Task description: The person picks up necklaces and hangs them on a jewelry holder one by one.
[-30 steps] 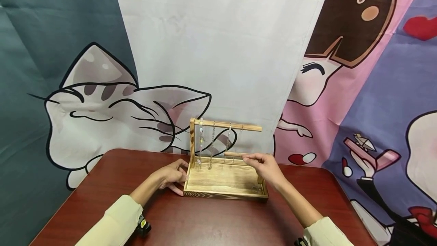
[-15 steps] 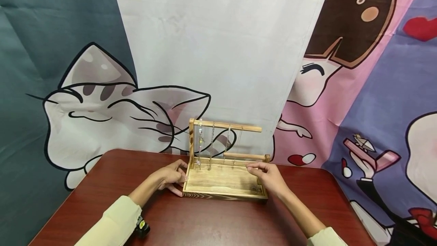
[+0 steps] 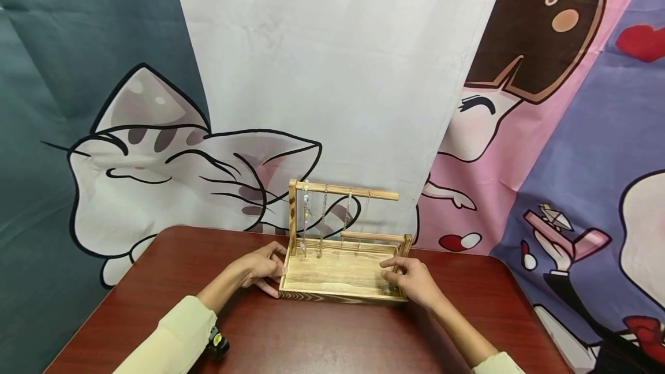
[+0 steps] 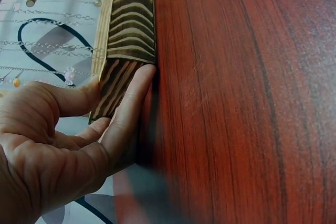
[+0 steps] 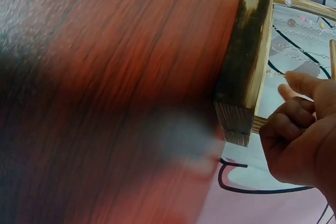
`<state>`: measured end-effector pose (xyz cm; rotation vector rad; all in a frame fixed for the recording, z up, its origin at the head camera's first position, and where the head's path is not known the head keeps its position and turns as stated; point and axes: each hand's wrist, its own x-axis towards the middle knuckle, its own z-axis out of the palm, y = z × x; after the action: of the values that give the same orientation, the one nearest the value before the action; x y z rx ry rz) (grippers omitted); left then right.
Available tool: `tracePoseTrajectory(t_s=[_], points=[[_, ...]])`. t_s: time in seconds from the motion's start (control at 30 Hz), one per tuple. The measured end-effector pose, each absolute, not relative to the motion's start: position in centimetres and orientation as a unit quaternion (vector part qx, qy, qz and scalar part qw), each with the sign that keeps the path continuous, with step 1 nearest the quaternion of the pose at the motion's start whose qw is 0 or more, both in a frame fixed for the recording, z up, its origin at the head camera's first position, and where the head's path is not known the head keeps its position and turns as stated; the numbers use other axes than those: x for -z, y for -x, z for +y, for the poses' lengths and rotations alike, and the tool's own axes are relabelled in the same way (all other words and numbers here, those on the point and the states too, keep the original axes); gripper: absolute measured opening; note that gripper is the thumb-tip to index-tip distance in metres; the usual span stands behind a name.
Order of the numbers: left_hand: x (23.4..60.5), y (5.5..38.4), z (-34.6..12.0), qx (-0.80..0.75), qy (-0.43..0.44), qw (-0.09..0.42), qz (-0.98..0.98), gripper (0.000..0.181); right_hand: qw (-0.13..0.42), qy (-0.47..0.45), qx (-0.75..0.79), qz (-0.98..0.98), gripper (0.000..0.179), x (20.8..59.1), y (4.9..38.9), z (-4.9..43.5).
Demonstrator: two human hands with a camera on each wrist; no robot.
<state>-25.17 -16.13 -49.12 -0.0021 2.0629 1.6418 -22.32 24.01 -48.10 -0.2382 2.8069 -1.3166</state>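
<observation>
A wooden jewellery stand with a shallow tray base sits on the table. Several thin necklaces and a beaded strand hang from its upper bar. My left hand grips the tray's left end; in the left wrist view its thumb is at the rim and a finger lies along the outer side. Over the tray's right end, my right hand has thumb and forefinger apart, nothing visible between them. Small shiny pieces, too small to identify, lie just below its fingertips. In the right wrist view its other fingers look curled.
The stand's lower bar juts left from a short right post, beneath the upper bar. The reddish-brown table extends around the stand. Behind hangs a printed cloth with cartoon figures.
My right hand has moved from the lower bar down toward the near right part of the tray, its thumb and forefinger spreading apart. The left hand stays on the tray's left end.
</observation>
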Motion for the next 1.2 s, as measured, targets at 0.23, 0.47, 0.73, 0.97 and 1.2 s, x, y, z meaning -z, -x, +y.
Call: tracePoseTrajectory(t_s=[0.23,0.47,0.73,0.97,1.2], points=[[49.1,25.2,-16.1,-0.603,0.003,0.252,0.757,0.057,0.009,0.131,0.292,0.947,0.016,48.7,22.1,24.0],[49.1,25.2,-16.0,-0.601,0.001,0.252,0.758,0.057,-0.011,0.121,0.202,0.972,0.018,48.6,21.7,23.7],[49.0,25.1,-15.9,-0.602,-0.001,0.251,0.758,0.057,-0.038,0.137,0.149,0.979,0.019,48.4,21.8,23.0],[48.8,25.1,-16.1,-0.602,-0.002,0.250,0.758,0.058,-0.043,0.166,0.105,0.979,0.026,48.3,22.0,22.6],[48.9,25.1,-16.2,-0.601,-0.001,0.253,0.758,0.058,-0.013,0.186,0.052,0.981,0.027,47.8,22.3,21.7]])
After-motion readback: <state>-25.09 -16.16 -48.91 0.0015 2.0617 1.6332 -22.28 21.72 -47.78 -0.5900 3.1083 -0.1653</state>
